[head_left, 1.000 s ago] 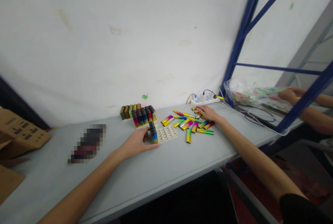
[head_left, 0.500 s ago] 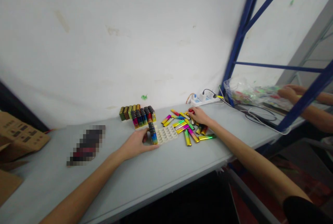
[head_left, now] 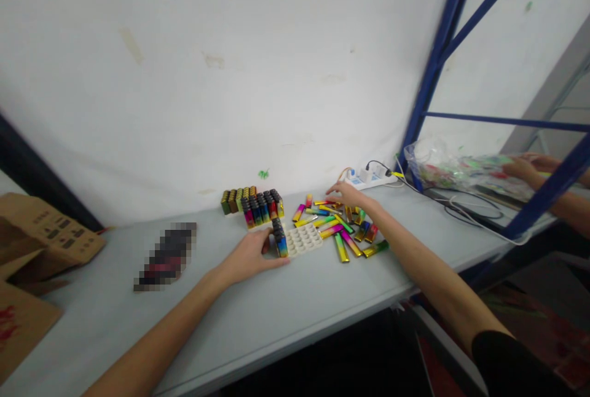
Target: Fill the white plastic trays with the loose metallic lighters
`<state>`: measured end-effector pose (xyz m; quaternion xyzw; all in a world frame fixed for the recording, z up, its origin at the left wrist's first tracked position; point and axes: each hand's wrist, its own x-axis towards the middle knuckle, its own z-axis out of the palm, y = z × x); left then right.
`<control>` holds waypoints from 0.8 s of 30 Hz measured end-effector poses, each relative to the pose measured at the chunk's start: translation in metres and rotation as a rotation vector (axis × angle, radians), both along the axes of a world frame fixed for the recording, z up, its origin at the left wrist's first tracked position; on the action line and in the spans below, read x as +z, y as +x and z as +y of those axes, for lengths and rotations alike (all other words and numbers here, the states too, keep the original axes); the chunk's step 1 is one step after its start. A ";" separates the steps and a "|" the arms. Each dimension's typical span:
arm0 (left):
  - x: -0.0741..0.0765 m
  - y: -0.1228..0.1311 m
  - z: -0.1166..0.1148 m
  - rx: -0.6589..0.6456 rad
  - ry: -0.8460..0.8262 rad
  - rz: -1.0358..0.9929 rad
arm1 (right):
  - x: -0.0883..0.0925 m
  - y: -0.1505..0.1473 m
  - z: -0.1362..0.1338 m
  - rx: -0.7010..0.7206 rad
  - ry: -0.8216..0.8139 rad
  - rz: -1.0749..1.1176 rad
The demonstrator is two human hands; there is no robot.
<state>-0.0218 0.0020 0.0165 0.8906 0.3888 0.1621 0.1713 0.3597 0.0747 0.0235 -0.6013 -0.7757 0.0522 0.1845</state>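
Note:
My left hand [head_left: 251, 255] rests on the grey table [head_left: 276, 317], fingers curled against the left edge of a white tray with round holes [head_left: 305, 239]. A few upright lighters [head_left: 279, 237] stand in the tray's left row. My right hand [head_left: 345, 193] lies over a loose pile of rainbow-coloured lighters [head_left: 343, 228] just right of the tray, fingers stretched out and spread flat on them. Behind the tray stands a block of upright lighters [head_left: 258, 205] near the wall.
A white power strip [head_left: 371, 177] with cables lies by the wall. Blue rack posts [head_left: 431, 71] rise at the right. Another person's hands [head_left: 523, 168] work at a plastic bag of lighters [head_left: 442, 166]. Cardboard boxes [head_left: 41, 243] sit at the left. A blurred dark object [head_left: 166, 255] lies on the table.
My right hand has swept leftward across the loose lighters, pushing them closer to the tray. My left hand stays at the tray's edge. The camera has shifted slightly.

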 end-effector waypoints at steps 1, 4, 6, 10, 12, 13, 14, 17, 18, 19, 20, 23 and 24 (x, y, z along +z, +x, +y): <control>0.000 0.000 0.000 0.004 0.005 0.002 | -0.001 -0.005 0.002 0.012 -0.016 0.004; -0.001 0.000 0.000 0.010 0.011 -0.003 | -0.004 -0.018 0.004 0.023 -0.055 0.023; -0.002 0.000 0.001 0.005 0.003 -0.014 | -0.003 -0.022 0.003 0.023 -0.048 0.045; -0.003 0.000 0.002 -0.001 -0.015 -0.034 | 0.004 -0.025 -0.007 0.039 -0.006 0.137; -0.003 0.000 0.002 0.002 -0.014 -0.037 | 0.011 -0.030 -0.014 0.096 0.011 0.283; -0.003 0.000 0.002 0.004 -0.014 -0.038 | 0.014 -0.034 -0.019 0.137 0.024 0.369; -0.003 0.000 0.002 0.006 -0.015 -0.039 | 0.016 -0.039 -0.023 0.181 0.041 0.456; -0.001 0.000 0.000 0.009 -0.013 -0.035 | 0.020 -0.058 -0.038 0.288 0.056 0.659; -0.001 0.001 -0.001 0.007 -0.009 -0.034 | 0.020 -0.065 -0.043 0.310 0.025 0.714; 0.000 0.001 -0.001 0.003 -0.007 -0.036 | 0.019 -0.071 -0.048 0.325 -0.019 0.758; 0.000 0.000 -0.001 0.000 -0.007 -0.042 | 0.018 -0.077 -0.052 0.336 -0.064 0.785; 0.001 0.000 -0.002 -0.006 -0.024 -0.060 | 0.015 -0.089 -0.063 0.345 -0.156 0.787; 0.001 -0.001 -0.001 -0.009 -0.032 -0.064 | 0.015 -0.092 -0.065 0.350 -0.165 0.776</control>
